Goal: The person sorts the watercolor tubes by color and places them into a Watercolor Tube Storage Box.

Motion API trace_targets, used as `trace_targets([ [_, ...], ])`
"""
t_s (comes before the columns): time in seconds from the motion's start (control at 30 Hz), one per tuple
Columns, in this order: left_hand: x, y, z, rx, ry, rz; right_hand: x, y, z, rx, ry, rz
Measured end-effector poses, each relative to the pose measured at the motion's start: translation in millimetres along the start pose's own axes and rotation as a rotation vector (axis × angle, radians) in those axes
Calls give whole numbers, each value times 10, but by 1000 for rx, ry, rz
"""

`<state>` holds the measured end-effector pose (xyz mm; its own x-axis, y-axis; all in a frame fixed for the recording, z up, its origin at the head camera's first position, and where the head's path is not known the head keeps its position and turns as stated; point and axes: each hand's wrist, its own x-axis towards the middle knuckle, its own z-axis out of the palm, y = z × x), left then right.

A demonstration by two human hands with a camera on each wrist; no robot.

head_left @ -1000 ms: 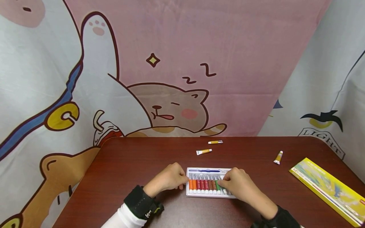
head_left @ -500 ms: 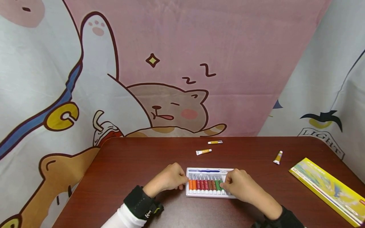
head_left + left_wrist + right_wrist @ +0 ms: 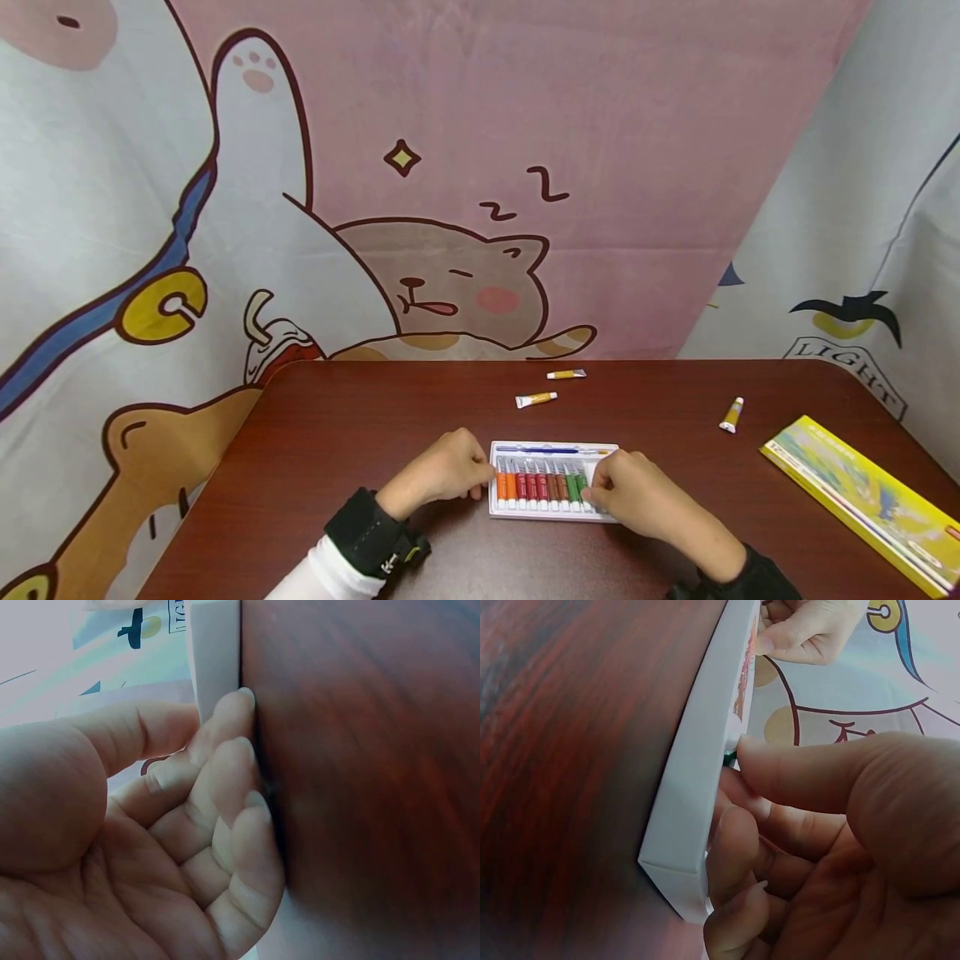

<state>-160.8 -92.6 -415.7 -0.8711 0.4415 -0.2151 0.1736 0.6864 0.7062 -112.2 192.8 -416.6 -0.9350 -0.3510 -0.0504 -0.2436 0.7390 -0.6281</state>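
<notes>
In the head view a white tray (image 3: 551,516) lies on the table, lined with several small paint tubes (image 3: 532,492) in orange, red, brown and green. A blue paintbrush (image 3: 540,450) fills its back slot. My left hand (image 3: 442,468) holds the tray's left edge, thumb on top and fingers curled against the side, as the left wrist view shows. At the right end my right hand (image 3: 633,492) pinches a green paint tube (image 3: 582,485), thumb tip on it. Curled fingers hide that end of the tray; in the right wrist view only a dark green bit shows beneath the thumb.
Two yellow-ochre tubes (image 3: 536,400) lie behind the tray, and another such tube (image 3: 732,415) lies farther right. A flat yellow box (image 3: 870,504) sits at the table's right side. Behind the table (image 3: 360,400) hangs a cartoon-printed cloth (image 3: 637,208).
My right hand has shifted slightly right along the tray, and a second green tube now shows in the row beside the first. The left hand and tray have stayed in place.
</notes>
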Motion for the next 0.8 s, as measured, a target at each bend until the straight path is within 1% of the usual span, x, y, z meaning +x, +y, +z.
trace_targets([
  [0.1, -10, 4, -5, -3, 3, -1, 6, -10, 7, -2, 7, 10],
  [0.27, -27, 14, -11, 11, 0, 18, 10, -22, 33, -23, 15, 31],
  [0.53, -20, 1, -3, 7, -1, 20, 27, -21, 67, -63, 33, 4],
  [0.8, -9, -2, 0, -3, -6, 18, 34, -12, 50, -59, 28, -17],
])
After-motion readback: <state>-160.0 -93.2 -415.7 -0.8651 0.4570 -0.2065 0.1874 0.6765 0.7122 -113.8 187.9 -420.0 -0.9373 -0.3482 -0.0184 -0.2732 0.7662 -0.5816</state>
